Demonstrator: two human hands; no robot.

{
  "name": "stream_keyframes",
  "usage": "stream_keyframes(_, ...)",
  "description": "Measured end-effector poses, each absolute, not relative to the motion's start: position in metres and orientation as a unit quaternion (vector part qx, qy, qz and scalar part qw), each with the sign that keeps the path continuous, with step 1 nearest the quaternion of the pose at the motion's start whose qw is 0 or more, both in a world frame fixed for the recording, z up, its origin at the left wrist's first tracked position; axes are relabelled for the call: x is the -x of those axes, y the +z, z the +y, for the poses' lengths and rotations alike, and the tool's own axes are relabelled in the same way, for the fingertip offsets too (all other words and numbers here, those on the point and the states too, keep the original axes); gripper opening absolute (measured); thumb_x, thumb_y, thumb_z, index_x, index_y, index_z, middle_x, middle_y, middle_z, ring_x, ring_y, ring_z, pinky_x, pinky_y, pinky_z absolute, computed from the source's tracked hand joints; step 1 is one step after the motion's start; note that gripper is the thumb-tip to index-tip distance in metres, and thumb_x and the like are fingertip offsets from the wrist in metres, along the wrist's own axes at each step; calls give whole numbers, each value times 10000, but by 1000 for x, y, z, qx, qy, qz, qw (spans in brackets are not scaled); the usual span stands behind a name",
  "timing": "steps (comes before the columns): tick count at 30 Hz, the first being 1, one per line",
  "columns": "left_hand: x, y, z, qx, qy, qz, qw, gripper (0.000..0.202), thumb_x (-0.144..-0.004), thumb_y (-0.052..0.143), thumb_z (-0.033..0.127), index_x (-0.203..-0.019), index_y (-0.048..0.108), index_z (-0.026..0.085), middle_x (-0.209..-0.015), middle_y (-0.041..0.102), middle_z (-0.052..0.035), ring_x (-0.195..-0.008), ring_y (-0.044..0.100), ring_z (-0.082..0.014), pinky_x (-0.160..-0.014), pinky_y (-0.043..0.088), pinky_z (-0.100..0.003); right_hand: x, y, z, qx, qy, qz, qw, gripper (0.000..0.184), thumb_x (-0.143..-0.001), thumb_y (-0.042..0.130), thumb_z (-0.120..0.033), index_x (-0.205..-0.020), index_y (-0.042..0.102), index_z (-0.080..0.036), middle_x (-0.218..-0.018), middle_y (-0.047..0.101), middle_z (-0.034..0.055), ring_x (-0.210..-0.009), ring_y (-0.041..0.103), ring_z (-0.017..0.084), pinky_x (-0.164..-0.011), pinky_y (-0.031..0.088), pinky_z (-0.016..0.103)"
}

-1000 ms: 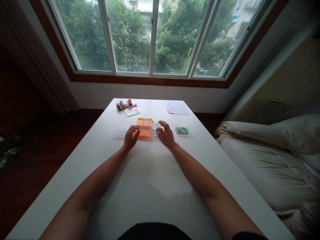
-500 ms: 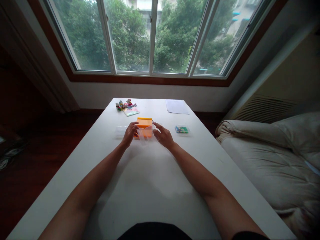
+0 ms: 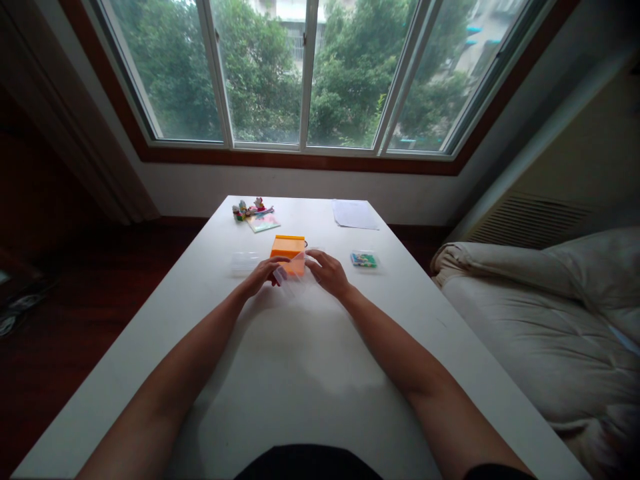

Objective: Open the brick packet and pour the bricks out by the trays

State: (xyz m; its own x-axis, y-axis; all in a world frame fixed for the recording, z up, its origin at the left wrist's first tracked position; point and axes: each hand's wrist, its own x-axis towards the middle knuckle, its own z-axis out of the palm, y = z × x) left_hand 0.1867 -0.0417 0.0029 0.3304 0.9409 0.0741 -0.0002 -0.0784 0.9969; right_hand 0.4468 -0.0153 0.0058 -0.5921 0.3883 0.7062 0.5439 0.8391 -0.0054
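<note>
A see-through plastic piece, perhaps a box or lid, is held tilted between both hands just above the table. My left hand grips its left side, fingers curled. At its right edge, my right hand pinches it between thumb and fingers. Right behind it stands an orange box with a yellow-orange top edge and a dark ring at its right; the clear plastic partly covers its front. To the left of my left hand lies a clear plastic case.
A clear case with green and blue contents lies to the right on the white table. Small figurines and a colourful card are at the far left, white paper sheets at the far right. A cushioned sofa stands alongside.
My left hand has moved down and nearer to me, off the orange box's upper left side. The clear plastic has tilted with it. My right hand has hardly moved.
</note>
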Motion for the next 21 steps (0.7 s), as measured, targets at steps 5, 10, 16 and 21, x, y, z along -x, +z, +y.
stream_keyframes(5, -185, 4, -43, -606, 438, 383, 542, 454, -852, 532, 395, -1218, 643, 149, -813, 705, -70, -588, 627, -142, -532, 470, -246, -449, 4, -12, 264, -111, -890, 355, 244, -1026, 422, -182, -1135, 634, -232, -1223, 660, 84, -1129, 618, 213, -906, 536, 373)
stream_keyframes(10, -183, 1, -42, -614, 425, 369, 554, 466, -853, 527, 369, -1239, 641, 136, -872, 703, -85, -618, 635, -143, -577, 500, -264, -455, 3, -6, 268, -127, -895, 332, 356, -974, 429, -69, -1224, 621, -234, -1239, 670, 68, -1078, 643, 196, -876, 536, 336)
stream_keyframes(16, -185, -2, -37, -606, 469, 360, 533, 414, -838, 504, 304, -1203, 631, 154, -877, 685, -54, -664, 624, -133, -630, 512, -263, -457, 5, -6, 288, -125, -888, 335, 608, -952, 361, -9, -1484, 449, -292, -1433, 561, 52, -1214, 604, 188, -962, 530, 319)
stream_keyframes(21, -184, -10, -32, -563, 540, 367, 506, 366, -826, 521, 296, -1158, 607, 170, -830, 641, -17, -699, 615, -133, -680, 546, -287, -453, 7, -10, 327, -30, -853, 405, 530, -1023, 352, -161, -1541, 363, -272, -1390, 592, 85, -1121, 660, 188, -945, 549, 320)
